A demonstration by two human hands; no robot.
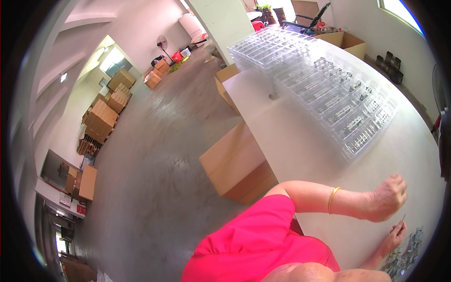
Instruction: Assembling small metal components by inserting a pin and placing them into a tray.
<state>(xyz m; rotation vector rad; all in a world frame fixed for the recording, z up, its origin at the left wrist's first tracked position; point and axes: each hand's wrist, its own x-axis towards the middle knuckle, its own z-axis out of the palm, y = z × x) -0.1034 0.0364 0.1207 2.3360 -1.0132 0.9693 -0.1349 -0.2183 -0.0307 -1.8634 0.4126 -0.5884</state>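
My left hand [389, 199], with a gold bangle on the wrist, is held over the white table [300, 136]. Its fingers are curled closed, and whatever may be in them is hidden. Lower down, my right hand [393, 238] pinches a thin, small metal piece [403, 218] that sticks up from the fingertips. Beside the right hand lies a loose heap of small silvery metal parts [408, 254]. Farther up the table, clear plastic compartment trays [324, 101] hold rows of similar small metal parts. Neither hand touches the trays.
A second stack of clear trays [268, 47] stands at the table's far end. Cardboard boxes [239, 162] sit on the floor against the table's left side. An open carton [350, 43] and a folding chair [307, 21] are behind it. Stacked cartons [101, 117] line the left wall.
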